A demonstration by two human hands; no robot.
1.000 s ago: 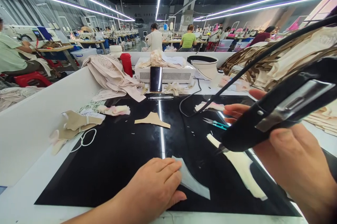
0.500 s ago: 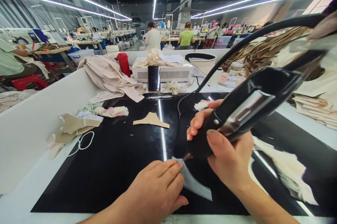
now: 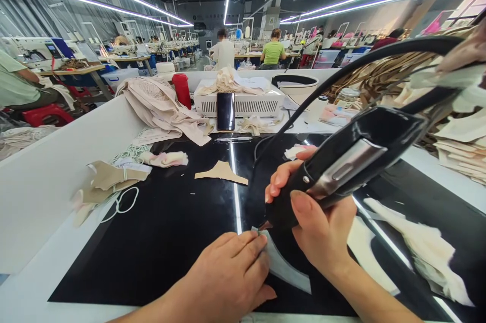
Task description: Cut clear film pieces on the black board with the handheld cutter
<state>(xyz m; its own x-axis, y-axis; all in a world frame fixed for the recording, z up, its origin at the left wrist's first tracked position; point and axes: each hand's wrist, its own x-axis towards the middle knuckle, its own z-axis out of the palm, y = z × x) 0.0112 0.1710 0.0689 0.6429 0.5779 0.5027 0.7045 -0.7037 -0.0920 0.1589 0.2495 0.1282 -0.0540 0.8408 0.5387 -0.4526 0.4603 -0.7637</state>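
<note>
A narrow, curved grey fabric piece (image 3: 286, 267) lies on the black work surface (image 3: 152, 247). My left hand (image 3: 235, 267) presses on its upper end, fingers together and thumb lying out on the surface. My right hand (image 3: 322, 227) is wrapped around a black corded handheld tool (image 3: 349, 156) with a silver lever on its side. The tool's copper-coloured tip (image 3: 266, 225) points down at the upper end of the fabric, by my left fingertips. Whether the tip touches the cloth, I cannot tell. Beyond my hands sits a tan card template (image 3: 221, 172).
A black cable (image 3: 330, 77) arches from the tool. At the back are a phone (image 3: 226, 111), a vented white box (image 3: 239, 103) and a red flask (image 3: 181, 90). Cloth scraps (image 3: 421, 242) lie at right; tan pieces with cord (image 3: 117, 176) at left. Other people sit farther off.
The tool and my right hand have shifted slightly left, bringing the tip nearer the fabric's upper end. My left hand stays on the fabric. The whole view has moved a little.
</note>
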